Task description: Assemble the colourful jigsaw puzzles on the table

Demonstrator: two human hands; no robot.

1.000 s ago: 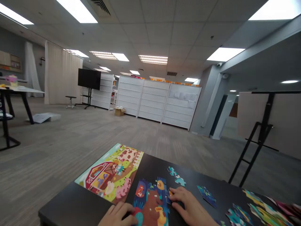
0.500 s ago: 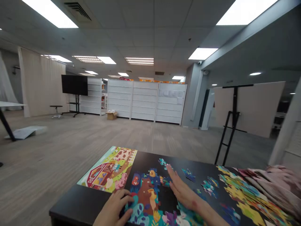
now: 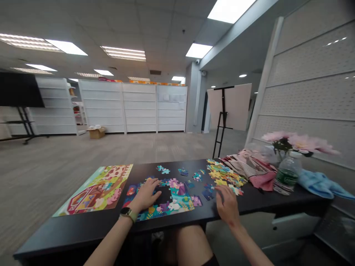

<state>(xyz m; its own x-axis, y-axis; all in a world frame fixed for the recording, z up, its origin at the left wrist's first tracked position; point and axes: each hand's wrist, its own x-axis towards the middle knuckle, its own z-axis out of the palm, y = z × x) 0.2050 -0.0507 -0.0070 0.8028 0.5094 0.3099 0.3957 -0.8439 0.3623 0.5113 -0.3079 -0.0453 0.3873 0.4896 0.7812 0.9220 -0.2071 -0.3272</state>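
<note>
A partly assembled jigsaw puzzle (image 3: 181, 201) with a dark gap in its middle lies on the black table. My left hand (image 3: 146, 194), a watch on its wrist, rests over the puzzle's left part with fingers spread, covering some of the picture. Near the table's front edge, my right hand (image 3: 227, 205) is palm down with thumb and fingers apart, and nothing shows in it. Just left of its fingertips are dark blue puzzle pieces (image 3: 208, 193) and a purple piece (image 3: 196, 201). More loose pieces (image 3: 197, 176) are scattered behind the puzzle.
A farm picture sheet (image 3: 101, 188) lies at the left of the table (image 3: 69, 229). Toward the right are a heap of yellow puzzle pieces (image 3: 222, 173), a pink cloth (image 3: 253, 168), a plastic bottle (image 3: 288, 173), pink flowers (image 3: 302, 142) and a blue cloth (image 3: 318, 183).
The view has turned right, bringing the bottle and flowers into sight. My right hand has left the puzzle for the table beside it. My left hand now reaches further over the puzzle.
</note>
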